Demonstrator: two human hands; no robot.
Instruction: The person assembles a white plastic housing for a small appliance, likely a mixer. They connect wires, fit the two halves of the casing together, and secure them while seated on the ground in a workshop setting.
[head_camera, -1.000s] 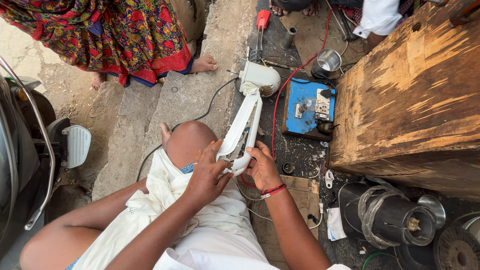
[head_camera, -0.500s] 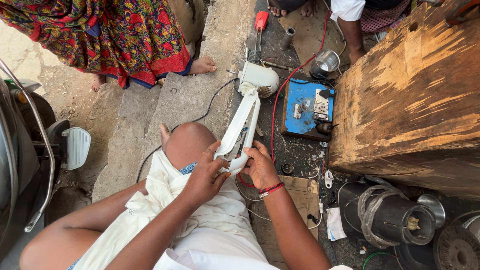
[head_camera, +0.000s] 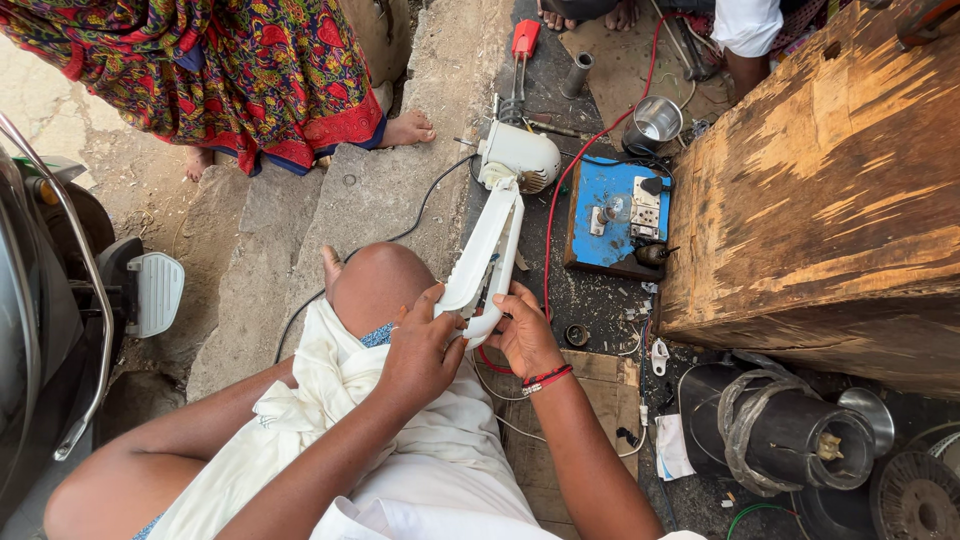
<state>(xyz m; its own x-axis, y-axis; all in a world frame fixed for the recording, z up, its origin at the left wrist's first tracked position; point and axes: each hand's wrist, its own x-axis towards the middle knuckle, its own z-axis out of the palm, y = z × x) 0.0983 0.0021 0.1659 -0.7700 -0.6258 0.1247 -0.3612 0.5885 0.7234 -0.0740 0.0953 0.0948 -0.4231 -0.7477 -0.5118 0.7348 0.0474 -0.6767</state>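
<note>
Both hands clamp the near end of a long white plastic appliance handle: left hand beneath, right hand beside. Its round motor head lies farther off, left of a blue wooden switchboard.

The person wears a loose white cloth garment, creased and bunched into folds over the lap and thigh. A bit of blue patterned fabric peeks out at its upper hem beside the bare knee. Both forearms are uncovered, with no sleeves showing. The right hand has red and black thread bands at its wrist. The left hand wears no wristband or watch.
</note>
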